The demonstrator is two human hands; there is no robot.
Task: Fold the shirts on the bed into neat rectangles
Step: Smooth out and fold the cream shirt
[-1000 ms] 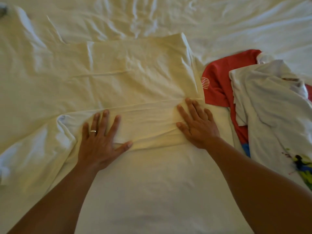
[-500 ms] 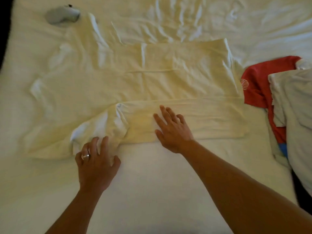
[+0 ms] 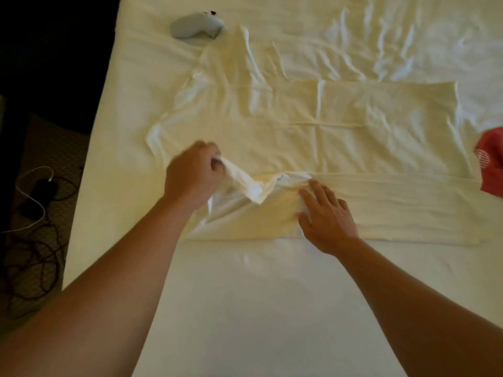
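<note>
On the bed, spread across its middle: one cream shirt, lying sideways, near edge already turned over in a long band; a red shirt peeks in at the right edge. Material: thin, light, limp cloth, likely to crease and slide on the sheet; best taken by pinching a hem or sleeve end while the other palm pins the fold. Left hand: fingers curled, pinching the sleeve and holding it raised off the bed, cloth trailing right from the grip. Right hand: fingers straight and spread, pressing flat on the folded band just right of the sleeve's root. Far left: a grey controller.
</note>
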